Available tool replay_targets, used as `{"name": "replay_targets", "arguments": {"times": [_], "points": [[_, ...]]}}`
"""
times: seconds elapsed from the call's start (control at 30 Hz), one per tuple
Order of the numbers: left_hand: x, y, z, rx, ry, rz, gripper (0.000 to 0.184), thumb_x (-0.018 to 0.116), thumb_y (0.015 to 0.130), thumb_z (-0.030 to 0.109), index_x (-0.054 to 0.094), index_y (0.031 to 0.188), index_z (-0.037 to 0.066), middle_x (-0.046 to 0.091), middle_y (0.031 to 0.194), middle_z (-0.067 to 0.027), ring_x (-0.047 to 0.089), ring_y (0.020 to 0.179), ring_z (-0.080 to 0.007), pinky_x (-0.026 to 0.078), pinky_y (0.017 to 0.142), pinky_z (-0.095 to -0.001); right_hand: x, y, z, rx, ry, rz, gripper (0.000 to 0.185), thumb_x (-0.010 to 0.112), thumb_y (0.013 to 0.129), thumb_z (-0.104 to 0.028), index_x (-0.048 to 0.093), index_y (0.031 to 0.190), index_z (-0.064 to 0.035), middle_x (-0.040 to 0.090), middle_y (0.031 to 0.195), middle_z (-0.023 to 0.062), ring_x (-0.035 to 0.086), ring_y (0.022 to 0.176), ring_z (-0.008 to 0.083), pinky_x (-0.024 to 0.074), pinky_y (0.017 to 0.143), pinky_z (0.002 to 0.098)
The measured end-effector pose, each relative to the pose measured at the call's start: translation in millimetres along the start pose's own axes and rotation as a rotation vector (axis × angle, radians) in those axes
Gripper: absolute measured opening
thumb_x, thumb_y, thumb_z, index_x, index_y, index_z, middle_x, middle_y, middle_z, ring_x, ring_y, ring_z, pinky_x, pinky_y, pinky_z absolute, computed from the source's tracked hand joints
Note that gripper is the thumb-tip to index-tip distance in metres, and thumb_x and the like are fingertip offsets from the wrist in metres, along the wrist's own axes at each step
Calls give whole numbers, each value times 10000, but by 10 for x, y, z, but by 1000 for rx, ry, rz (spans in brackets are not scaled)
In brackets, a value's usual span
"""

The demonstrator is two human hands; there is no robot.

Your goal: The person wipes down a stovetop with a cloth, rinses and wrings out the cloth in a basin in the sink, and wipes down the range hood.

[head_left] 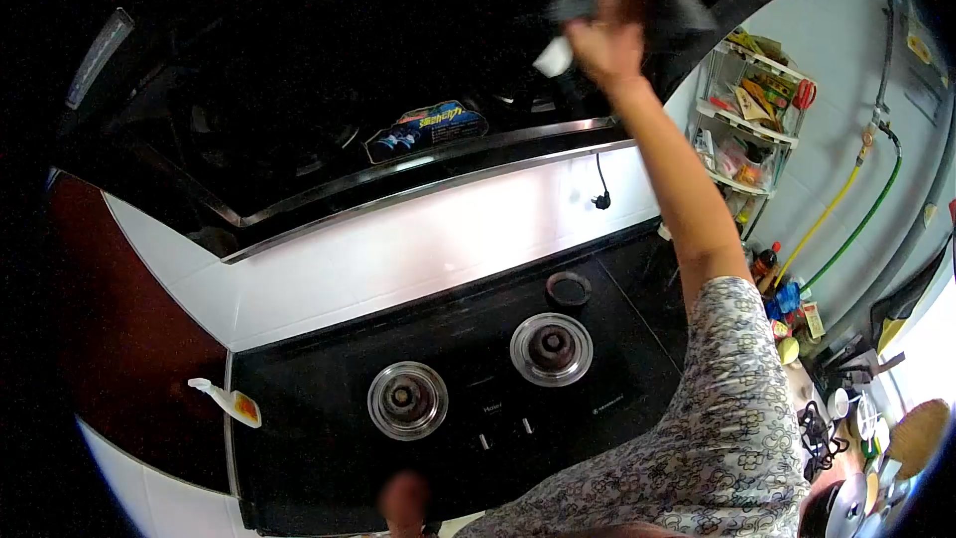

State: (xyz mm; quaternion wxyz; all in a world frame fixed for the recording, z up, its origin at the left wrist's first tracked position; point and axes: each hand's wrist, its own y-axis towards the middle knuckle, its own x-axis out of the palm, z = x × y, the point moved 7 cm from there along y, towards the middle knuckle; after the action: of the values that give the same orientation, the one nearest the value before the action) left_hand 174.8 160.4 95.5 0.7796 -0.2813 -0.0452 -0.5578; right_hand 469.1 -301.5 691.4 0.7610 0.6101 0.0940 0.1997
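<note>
My right hand (609,45) is raised to the dark underside of the range hood (428,0), blurred by motion. It presses a dark grey cloth (672,0) against the hood's right part. A small white patch (554,58) shows beside the fingers; I cannot tell what it is. Low in the view, my left hand (404,500) hangs in front of the black gas stove (329,448), smeared so that its fingers do not show clearly. Nothing can be made out in it.
Two round burners, left (407,400) and right (551,349), sit in the stove, with a black ring (569,289) behind. A spray bottle (229,403) lies at the left. A loaded shelf rack (752,110) and yellow hose (817,224) are at the right.
</note>
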Motion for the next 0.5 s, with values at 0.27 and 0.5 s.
{"name": "replay_targets", "arguments": {"times": [0.27, 0.5], "points": [[212, -117, 48, 45, 18, -87, 236, 587, 840, 186, 569, 1000, 13, 621, 868, -136, 614, 726, -231, 530, 618, -333, -186, -192, 849, 470, 165, 394, 809, 550, 798, -319, 104, 1346, 75, 136, 1378, 326, 160, 1279, 446, 130, 1050, 480], [-142, -124, -19, 162, 59, -102, 290, 615, 822, 204, 564, 1023, 2, 623, 882, -137, 618, 755, -229, 532, 670, -350, 461, 365, -1324, 345, 30, 47, 855, 558, 776, -430, 95, 1399, -72, 80, 1382, 339, 71, 1281, 493, 45, 1028, 571]]}}
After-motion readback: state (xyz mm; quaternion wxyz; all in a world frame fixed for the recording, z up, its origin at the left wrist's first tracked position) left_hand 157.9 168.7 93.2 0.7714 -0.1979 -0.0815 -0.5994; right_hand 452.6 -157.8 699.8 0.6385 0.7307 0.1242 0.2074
